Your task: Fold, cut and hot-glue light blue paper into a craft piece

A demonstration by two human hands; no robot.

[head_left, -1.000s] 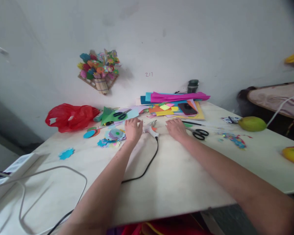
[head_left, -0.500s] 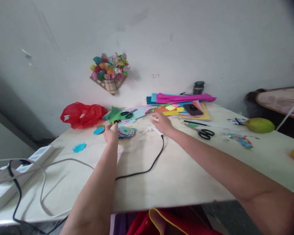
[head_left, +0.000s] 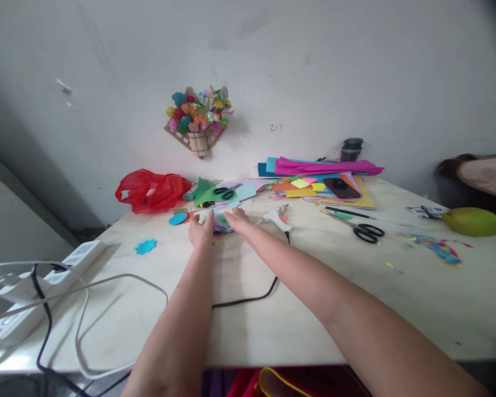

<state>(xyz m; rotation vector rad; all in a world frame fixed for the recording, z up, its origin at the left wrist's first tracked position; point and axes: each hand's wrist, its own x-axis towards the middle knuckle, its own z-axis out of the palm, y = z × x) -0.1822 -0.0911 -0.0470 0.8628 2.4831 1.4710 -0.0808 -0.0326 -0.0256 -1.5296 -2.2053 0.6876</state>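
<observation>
My left hand [head_left: 200, 231] lies at the left side of a pile of pastel paper flowers [head_left: 222, 221], its thumb and fingers apart. From the right, my right hand [head_left: 236, 219] reaches over the pile with fingers stretched out, touching or just above it. My hands partly hide the flowers. Just right of my right hand, a white glue gun [head_left: 278, 220] rests on the table, its black cord running toward me. Blue paper circles [head_left: 178, 219] are close by on the left, and a blue scalloped paper piece [head_left: 146, 246] lies nearer to me.
Black-handled scissors [head_left: 367, 232] and a pencil lie to the right, near a green mango [head_left: 473, 221]. Coloured paper sheets, a phone [head_left: 341, 188] and smaller scissors [head_left: 227, 192] are at the back. A red plastic bag [head_left: 152, 190] and a power strip [head_left: 45, 295] with cables occupy the left.
My right hand has moved left from the glue gun to the paper flowers, leaving the gun on the table. My left hand has opened its fingers beside the pile. The view has shifted left.
</observation>
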